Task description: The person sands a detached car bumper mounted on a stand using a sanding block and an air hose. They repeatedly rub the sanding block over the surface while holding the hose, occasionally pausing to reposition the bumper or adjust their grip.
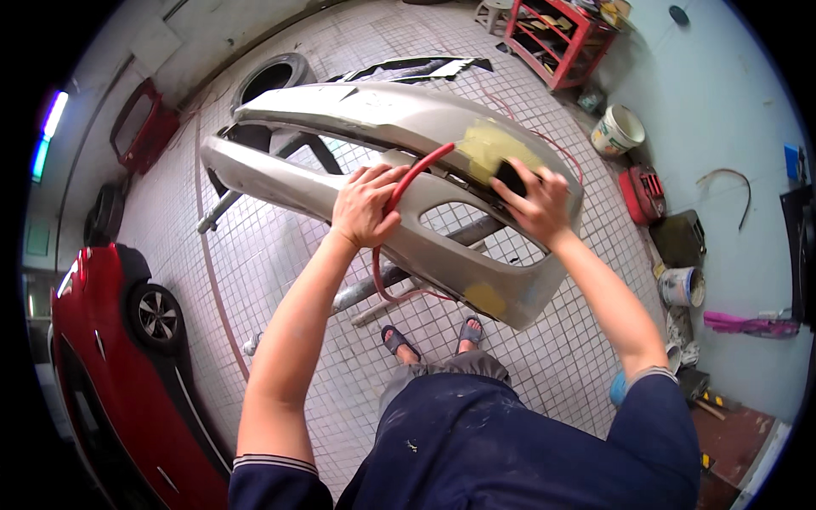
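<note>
A silver-beige car bumper [306,183] lies across a metal stand [348,293] in front of me. My left hand [367,206] rests on the bumper's middle bar, its fingers closed and a red hose [425,165] caught between them and the thumb. From there the hose loops down below the bar. At the bumper's right end, my right hand [541,202] grips a black sanding block [508,180], mostly covered by the fingers. It sits at the lower edge of a dull yellow filler patch [489,146]. A smaller yellow patch [485,298] marks the near corner.
A red car [127,357] stands at left. Behind the bumper lie a tire [274,76] and a black-and-white trim piece [416,68]. Along the right wall are a red shelf cart [557,42], a white bucket [618,132], a red jerrycan [643,194] and a paint can [682,287].
</note>
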### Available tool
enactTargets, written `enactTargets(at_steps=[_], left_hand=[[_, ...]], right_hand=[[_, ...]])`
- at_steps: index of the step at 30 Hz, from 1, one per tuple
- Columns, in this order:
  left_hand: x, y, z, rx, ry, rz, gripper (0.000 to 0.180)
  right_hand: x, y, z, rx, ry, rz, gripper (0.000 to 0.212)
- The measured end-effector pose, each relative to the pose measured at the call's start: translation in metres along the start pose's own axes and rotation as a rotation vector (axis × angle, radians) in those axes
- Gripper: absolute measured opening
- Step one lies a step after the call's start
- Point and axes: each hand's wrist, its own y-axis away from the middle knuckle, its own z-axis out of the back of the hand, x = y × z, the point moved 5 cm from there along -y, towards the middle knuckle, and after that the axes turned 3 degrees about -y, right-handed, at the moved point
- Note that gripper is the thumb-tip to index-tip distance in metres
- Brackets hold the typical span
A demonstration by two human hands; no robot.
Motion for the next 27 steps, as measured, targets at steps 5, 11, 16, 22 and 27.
enactTargets(at_steps=[5, 11, 16, 22, 27], left_hand=[[-0.008, -0.002, 0.008, -0.031, 0.068, 0.032, 0.061], [-0.007, -0.009, -0.006, -0.03, 0.028, 0.0, 0.053], [0.0, 0.002, -0.003, -0.058, 0.008, 0.021, 0.059], [-0.005, 0.002, 0.001, -0.06, 0.022, 0.012, 0.059], [-0.007, -0.006, -0.002, -0.024, 0.035, 0.024, 0.058]], right_hand=[[0.019, -0.027, -0.015, -0.013, -0.023, -0.042, 0.047], [-0.031, 0.082, 0.009, 0.014, 0.028, -0.021, 0.046], [0.019, -0.03, -0.017, 0.032, -0.017, -0.069, 0.05], [-0.006, 0.04, 0.004, 0.018, 0.012, -0.054, 0.058], [-0.002, 0.012, -0.001, 0.054, 0.038, -0.084, 0.051]])
